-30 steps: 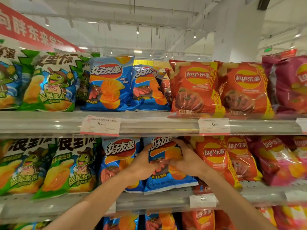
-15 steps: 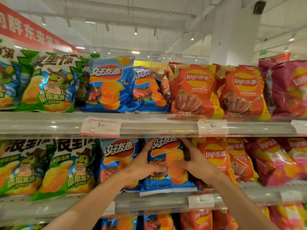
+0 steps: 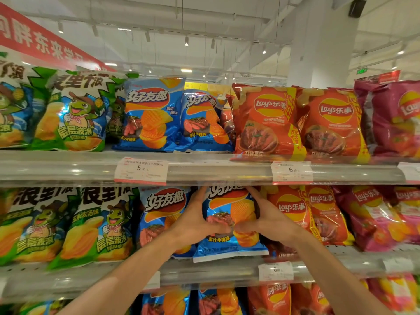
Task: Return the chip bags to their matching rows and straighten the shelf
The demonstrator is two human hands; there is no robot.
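A: How are the arms set?
B: Both forearms rise from the bottom edge toward the middle shelf (image 3: 218,272). They converge on one blue chip bag (image 3: 229,226) standing at that shelf's front.

A: And the hands?
B: The left hand (image 3: 197,223) clasps the bag's left side, fingers running up along its edge, thumb laid across the front. The right hand (image 3: 264,218) mirrors it on the right side, fingers reaching up behind the top corner. The two thumbs almost meet over the printed steak. Both hands are grasping the bag.

A: Where does the bag sit?
B: Upright, between another blue bag (image 3: 162,218) on its left and an orange Lay's bag (image 3: 293,212) on its right, its top tucked under the upper shelf (image 3: 218,172).

A: Any writing?
B: The blue bags read 好友趣, with 多汁牛排味 lower down. The orange ones read Lay's乐事. The green bags (image 3: 91,226) show 层层波浪. One price tag (image 3: 141,170) reads 5.90, another tag (image 3: 292,172) 6.80.
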